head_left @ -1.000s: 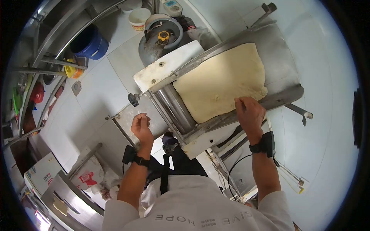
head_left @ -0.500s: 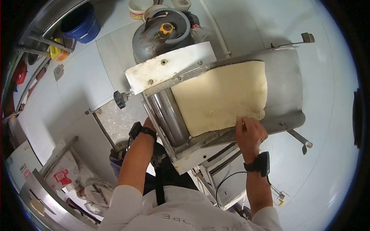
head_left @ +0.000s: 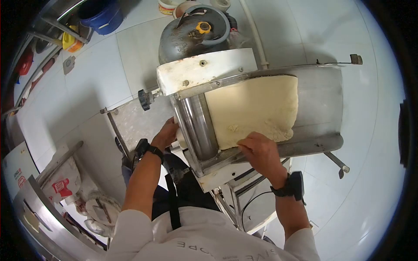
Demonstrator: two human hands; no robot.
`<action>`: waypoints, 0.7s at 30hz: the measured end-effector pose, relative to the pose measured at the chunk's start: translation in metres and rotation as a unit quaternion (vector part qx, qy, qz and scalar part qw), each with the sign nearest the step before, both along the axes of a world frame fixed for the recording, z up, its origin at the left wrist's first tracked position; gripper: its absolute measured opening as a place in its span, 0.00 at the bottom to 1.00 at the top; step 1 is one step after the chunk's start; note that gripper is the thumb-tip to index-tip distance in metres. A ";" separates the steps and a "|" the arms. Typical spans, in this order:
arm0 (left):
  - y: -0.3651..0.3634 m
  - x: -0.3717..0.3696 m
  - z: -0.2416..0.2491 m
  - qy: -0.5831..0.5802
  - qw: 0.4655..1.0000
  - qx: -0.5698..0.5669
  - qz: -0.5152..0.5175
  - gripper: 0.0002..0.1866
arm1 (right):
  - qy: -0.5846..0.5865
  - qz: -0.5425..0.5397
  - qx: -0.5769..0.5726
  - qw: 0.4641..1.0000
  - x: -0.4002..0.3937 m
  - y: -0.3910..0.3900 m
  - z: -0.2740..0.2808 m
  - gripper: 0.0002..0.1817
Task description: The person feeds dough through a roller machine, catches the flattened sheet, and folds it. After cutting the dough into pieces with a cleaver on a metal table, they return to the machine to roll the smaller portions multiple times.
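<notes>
A thick pale dough sheet point(head_left: 257, 108) lies on the metal tray point(head_left: 320, 100) of a dough roller machine, its left end against the steel roller point(head_left: 198, 126). My right hand point(head_left: 261, 154) is over the sheet's near edge, its fingers curled and pinched together. What they hold, if anything, is hidden. My left hand point(head_left: 166, 134) is on the other side of the roller, low by the frame bar. Its fingers close around a pale piece of dough point(head_left: 181, 138) showing below the roller. The fingertips are partly hidden by the machine.
A black adjusting knob point(head_left: 146, 99) sticks out of the machine's white side housing point(head_left: 209, 67). Behind that stands a grey gas cylinder point(head_left: 193, 37). A lower metal tray point(head_left: 141, 119) extends on the left. A blue bucket point(head_left: 101, 17) stands at the upper left.
My left hand has come out from behind the roller, with pale dough beside it. My right hand has moved left along the near edge. The dough sheet's right end is nearer the roller.
</notes>
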State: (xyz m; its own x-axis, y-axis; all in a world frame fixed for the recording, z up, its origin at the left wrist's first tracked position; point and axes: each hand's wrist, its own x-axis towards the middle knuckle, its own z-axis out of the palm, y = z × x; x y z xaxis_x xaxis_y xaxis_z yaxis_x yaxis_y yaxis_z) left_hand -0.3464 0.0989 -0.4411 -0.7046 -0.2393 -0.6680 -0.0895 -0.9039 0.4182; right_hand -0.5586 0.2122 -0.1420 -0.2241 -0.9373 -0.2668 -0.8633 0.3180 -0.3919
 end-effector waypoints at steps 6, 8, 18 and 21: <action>0.015 0.026 -0.005 0.059 0.987 0.095 0.115 0.28 | -0.020 0.151 0.124 0.981 0.007 -0.020 -0.048 0.04; 0.015 0.034 0.009 0.041 0.978 0.130 0.155 0.31 | -0.011 0.184 0.143 0.972 0.009 -0.024 -0.055 0.05; 0.008 0.071 0.019 0.059 0.960 0.142 0.233 0.29 | 0.137 0.272 0.220 0.927 0.021 -0.031 -0.066 0.04; 0.005 0.086 0.025 0.069 0.967 0.094 0.226 0.29 | 0.119 0.193 0.166 0.960 0.012 -0.037 -0.044 0.04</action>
